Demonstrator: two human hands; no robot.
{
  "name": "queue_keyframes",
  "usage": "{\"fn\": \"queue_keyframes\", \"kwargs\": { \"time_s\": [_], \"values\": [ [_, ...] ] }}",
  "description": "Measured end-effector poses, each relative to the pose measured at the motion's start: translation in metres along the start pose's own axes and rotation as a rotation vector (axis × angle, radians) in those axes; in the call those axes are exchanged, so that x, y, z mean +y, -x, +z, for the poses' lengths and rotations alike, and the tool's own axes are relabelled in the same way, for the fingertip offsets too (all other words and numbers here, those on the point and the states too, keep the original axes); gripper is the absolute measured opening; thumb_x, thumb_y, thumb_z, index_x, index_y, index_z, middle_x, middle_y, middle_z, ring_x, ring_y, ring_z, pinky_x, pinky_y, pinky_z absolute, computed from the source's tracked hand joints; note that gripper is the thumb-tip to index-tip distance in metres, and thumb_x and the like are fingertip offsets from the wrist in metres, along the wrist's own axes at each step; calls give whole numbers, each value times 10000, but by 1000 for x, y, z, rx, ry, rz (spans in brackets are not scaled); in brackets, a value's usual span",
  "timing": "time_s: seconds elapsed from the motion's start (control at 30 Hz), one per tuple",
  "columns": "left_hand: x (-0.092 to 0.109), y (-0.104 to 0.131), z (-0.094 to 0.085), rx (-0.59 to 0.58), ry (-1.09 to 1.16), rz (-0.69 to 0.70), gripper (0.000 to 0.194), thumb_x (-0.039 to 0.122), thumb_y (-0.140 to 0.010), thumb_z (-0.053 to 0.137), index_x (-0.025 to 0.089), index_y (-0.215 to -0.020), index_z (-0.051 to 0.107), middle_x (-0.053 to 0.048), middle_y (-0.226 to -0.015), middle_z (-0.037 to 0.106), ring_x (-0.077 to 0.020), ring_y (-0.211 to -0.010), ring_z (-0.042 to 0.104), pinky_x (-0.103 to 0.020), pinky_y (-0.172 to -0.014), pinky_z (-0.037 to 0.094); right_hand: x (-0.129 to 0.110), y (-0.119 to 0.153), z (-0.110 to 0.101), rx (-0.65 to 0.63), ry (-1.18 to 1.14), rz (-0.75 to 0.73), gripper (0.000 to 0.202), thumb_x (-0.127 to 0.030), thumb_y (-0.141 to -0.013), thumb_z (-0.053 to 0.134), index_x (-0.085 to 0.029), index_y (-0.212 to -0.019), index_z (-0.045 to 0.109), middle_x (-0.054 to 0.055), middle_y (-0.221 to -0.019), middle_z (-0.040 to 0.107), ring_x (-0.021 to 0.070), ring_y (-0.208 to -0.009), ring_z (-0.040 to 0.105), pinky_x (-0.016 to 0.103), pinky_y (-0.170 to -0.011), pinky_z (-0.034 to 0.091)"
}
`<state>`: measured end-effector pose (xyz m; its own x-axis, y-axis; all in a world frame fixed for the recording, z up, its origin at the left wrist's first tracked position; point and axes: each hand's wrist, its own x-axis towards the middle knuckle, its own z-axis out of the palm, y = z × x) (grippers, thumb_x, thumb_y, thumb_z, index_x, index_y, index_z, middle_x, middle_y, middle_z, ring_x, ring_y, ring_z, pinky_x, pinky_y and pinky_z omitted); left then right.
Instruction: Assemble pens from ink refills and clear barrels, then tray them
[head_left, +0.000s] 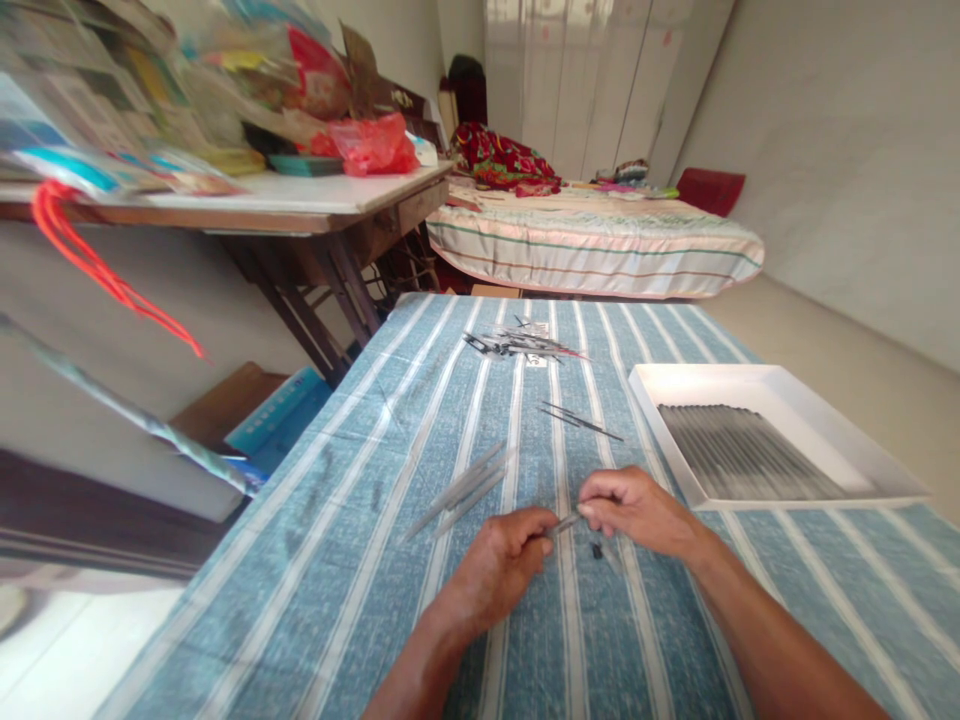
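My left hand (510, 560) and my right hand (634, 508) meet over the striped cloth, each pinching an end of a thin grey stick (564, 524). A small black piece (597, 551) lies just below my right hand. Left of my hands, several pale grey sticks (469, 487) rest on the cloth. Beyond them are a few thin black rods (581, 421), and farther back lies a loose pile of dark thin pieces (517, 343). At the right, a white box (705, 374) holds a row of dark grey sticks (739, 450).
The blue striped cloth (300, 560) covers the table. At the left stands a desk (300, 205) with bags and a red plastic bag (375, 145); red cords (112, 275) hang from it. A bed (592, 240) is beyond the table.
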<state>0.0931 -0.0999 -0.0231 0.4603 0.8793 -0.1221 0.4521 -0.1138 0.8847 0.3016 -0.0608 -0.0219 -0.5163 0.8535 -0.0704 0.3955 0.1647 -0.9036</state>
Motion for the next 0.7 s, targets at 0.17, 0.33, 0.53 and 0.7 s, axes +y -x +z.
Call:
{"fn": "queue_keyframes", "kwargs": {
  "time_s": [0.17, 0.33, 0.53, 0.7],
  "values": [
    [0, -1, -1, 5, 1, -15, 201, 163, -804, 414, 183, -857, 607, 28, -656, 526, -125, -628, 520, -223, -604, 381, 0, 0, 3, 19, -7, 36, 281, -390, -831, 511, -154, -692, 569, -31, -520, 531, 70, -440, 476, 176, -441, 374],
    [0, -1, 0, 14, 6, -12, 202, 167, -800, 427, 182, -872, 615, 21, -669, 544, -128, -631, 521, -226, -609, 390, 0, 0, 6, 4, -49, 39, 265, -388, -815, 531, -161, -678, 538, -38, -522, 533, 75, -446, 484, 182, -453, 395],
    [-1, 0, 0, 20, 4, -17, 208, 164, -799, 429, 182, -882, 619, 20, -683, 555, -128, -637, 525, -227, -611, 391, 2, -1, 7, 13, -50, 76, 269, -421, -797, 545, -167, -712, 562, -40, -522, 547, 82, -438, 493, 181, -425, 381],
    [2, -1, -1, 17, -8, -12, 201, 155, -797, 425, 181, -852, 617, 22, -678, 550, -127, -640, 519, -225, -613, 389, 3, -1, 8, 19, 4, 70, 401, -448, -840, 471, -161, -563, 512, -30, -454, 524, 67, -388, 455, 177, -412, 365]
  ]
}}
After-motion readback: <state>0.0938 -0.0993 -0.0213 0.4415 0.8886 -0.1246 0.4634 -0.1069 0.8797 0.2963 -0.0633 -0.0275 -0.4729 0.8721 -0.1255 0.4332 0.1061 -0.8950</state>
